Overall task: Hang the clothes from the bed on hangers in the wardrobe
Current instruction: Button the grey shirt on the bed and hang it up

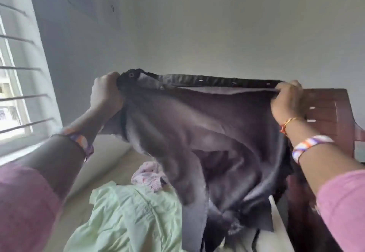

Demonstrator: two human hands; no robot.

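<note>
I hold a dark grey garment (207,125) stretched out in the air above the bed. Its top band, with a button and small slits, runs between my hands. My left hand (105,93) grips the band's left end, fingers curled round the cloth. At the right end my right hand (286,101) pinches the band from above. The rest of the garment hangs down in folds and reaches the bed. No hanger or wardrobe is in view.
A pale green garment (126,218) and a small pink-and-white one (148,174) lie on the bed (110,153). A dark wooden headboard (327,113) stands at the right. A barred window (17,74) is at the left, with a plain wall behind.
</note>
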